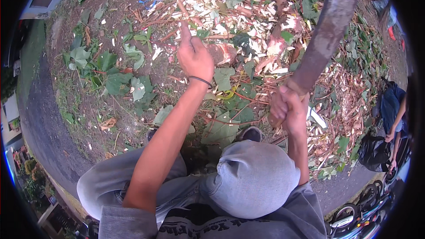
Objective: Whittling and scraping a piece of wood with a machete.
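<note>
My right hand [290, 108] is wrapped round the brown handle of a machete [330, 31]. Its broad, dark, worn blade rises towards the upper right and runs out of view at the top edge. My left hand [195, 59], a dark band at its wrist, reaches forward over the litter with the index finger stretched out; the other fingers are mostly hidden beneath it. Just beyond that fingertip lies a brown stick [183, 8], and I see nothing held in this hand. Pale wood chips [261, 11] and reddish chopped wood [275, 46] cover the ground ahead.
Green lobed leaves [117, 79] and thin stems are strewn around. My bent knees [256, 177] are close below the hands. At the far right a person's arm [398, 117] is beside a black bag [374, 152]. Bicycles [361, 208] stand at the lower right.
</note>
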Tool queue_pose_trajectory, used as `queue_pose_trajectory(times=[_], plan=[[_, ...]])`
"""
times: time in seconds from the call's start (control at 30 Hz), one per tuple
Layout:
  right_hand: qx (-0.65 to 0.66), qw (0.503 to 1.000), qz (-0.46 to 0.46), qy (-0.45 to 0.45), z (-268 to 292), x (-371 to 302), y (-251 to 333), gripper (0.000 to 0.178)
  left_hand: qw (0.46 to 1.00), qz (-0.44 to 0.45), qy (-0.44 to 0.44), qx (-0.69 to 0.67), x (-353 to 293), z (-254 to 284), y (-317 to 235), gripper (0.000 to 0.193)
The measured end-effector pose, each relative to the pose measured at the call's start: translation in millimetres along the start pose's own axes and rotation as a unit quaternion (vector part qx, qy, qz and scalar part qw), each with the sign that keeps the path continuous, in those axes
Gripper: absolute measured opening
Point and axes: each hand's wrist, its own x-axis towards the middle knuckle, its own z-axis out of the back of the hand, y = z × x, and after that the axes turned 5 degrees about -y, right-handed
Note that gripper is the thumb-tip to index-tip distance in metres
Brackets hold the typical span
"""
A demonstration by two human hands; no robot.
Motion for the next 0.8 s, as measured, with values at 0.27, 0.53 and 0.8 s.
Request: queue_pose_trajectory(times=[0.27, 0.53, 0.8], plan=[[0.142, 0.953, 0.265, -0.033, -34, 30, -11, 0.017, 0.998, -0.033, -0.04, 0.035, -3, -9, 3, 0.052], [-0.234, 0.928, -0.286, 0.055, 4, 6, -103, 0.018, 0.992, -0.066, -0.037, 0.101, -20, 2, 15, 0.052], [0.048, 0.983, 0.163, 0.068, -13, 8, 96, 0.021, 0.992, -0.08, -0.034, 0.088, -13, -3, 13, 0.052]])
